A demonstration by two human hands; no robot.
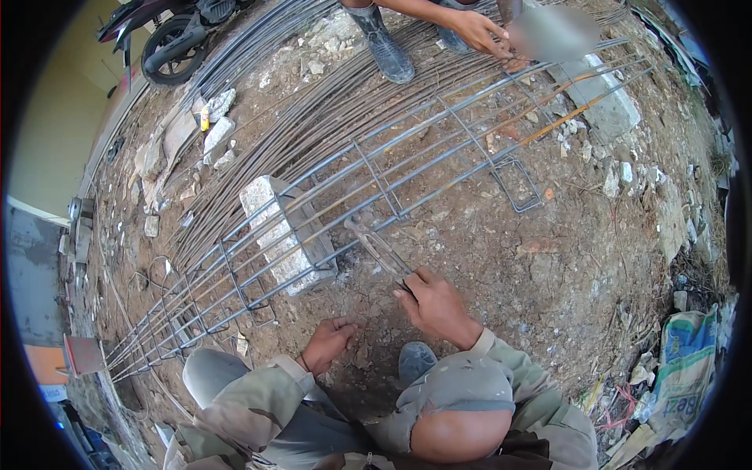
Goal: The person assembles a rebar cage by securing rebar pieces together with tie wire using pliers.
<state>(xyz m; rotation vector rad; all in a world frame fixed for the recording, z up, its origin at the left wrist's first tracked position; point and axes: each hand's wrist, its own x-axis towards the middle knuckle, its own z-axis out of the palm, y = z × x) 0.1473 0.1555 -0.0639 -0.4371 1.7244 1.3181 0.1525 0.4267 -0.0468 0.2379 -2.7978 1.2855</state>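
Across the head view, a long, grey-and-rust steel-bar cage (377, 178) crosses a white-faced concrete block (272, 249). Loosened fingers could drop the slim metal pincers (381, 249). The right grip (440, 305) encloses their handles; their head points forward, near the cage. The left grip (330, 343) curls, contents indeterminable.

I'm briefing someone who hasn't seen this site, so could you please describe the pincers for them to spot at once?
Find the long rebar cage slanting from lower left to upper right. Just below its middle, the person's right hand grips the pincers, their head pointing toward the cage. Unlike the long cage, they are short, with paired handles and a blunt head.
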